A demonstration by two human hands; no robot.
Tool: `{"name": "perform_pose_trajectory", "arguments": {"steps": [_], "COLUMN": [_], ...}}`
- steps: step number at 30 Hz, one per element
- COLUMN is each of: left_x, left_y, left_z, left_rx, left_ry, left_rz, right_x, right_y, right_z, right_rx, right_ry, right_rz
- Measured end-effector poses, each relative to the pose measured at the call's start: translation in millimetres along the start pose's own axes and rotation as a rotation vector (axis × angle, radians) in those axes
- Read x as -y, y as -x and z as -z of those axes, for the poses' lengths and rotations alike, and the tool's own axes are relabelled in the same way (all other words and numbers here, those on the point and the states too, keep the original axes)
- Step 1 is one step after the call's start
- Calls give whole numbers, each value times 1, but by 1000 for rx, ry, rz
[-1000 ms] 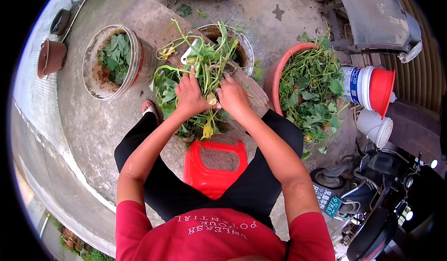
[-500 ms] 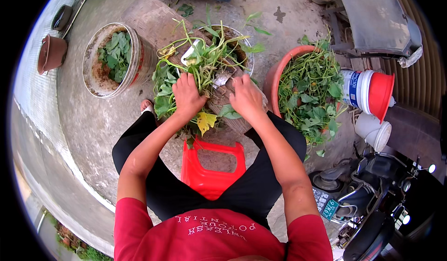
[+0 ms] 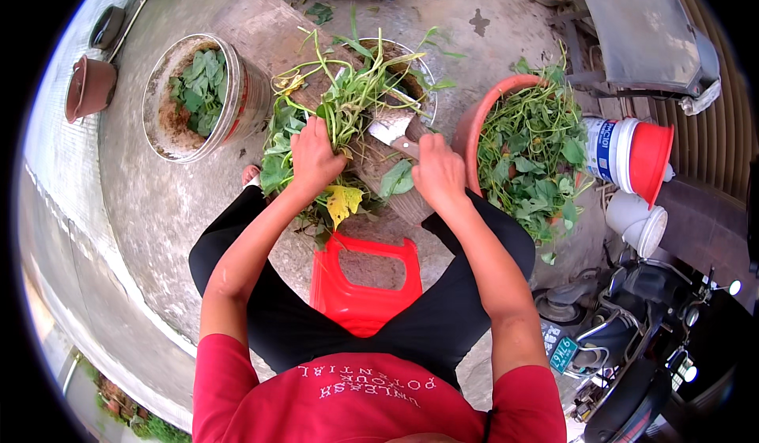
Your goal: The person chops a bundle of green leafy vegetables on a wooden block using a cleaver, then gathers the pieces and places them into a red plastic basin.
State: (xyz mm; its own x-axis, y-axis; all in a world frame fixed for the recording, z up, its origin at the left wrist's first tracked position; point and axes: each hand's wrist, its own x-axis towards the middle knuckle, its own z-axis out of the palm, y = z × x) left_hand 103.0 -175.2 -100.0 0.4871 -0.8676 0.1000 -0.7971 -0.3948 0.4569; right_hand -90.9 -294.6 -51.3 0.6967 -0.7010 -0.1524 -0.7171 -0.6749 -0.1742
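My left hand is closed on a bunch of long green vines with leaves and yellowed bits, heaped on a worn wooden board. My right hand grips the wooden handle of a cleaver, whose broad, pale blade lies low over the board just right of the bunch. A round bucket with a dirty inside sits under the board's right side. A large yellow leaf hangs below my left hand.
A terracotta-coloured tub heaped with vines is at right; a bucket with cut leaves is at left. A red stool is between my legs. Stacked buckets lie at right, near a motorbike and a grey metal object.
My right hand has moved right, away from my left hand and the bunch, and has taken hold of the cleaver, which has come into view. My left hand stays on the vines.
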Motion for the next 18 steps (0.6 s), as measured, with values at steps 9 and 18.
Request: {"name": "perform_pose_trajectory", "arguments": {"steps": [9,18], "left_x": [34,16], "left_y": [4,8], "left_z": [-4,2], "left_rx": [19,151], "left_ry": [-76,-182], "left_rz": [76,75], "right_x": [-35,1], "right_y": [29,20], "right_z": [73,52], "right_rx": [-107,-302], "right_ry": [36,-622], "right_rz": [59,-129]}}
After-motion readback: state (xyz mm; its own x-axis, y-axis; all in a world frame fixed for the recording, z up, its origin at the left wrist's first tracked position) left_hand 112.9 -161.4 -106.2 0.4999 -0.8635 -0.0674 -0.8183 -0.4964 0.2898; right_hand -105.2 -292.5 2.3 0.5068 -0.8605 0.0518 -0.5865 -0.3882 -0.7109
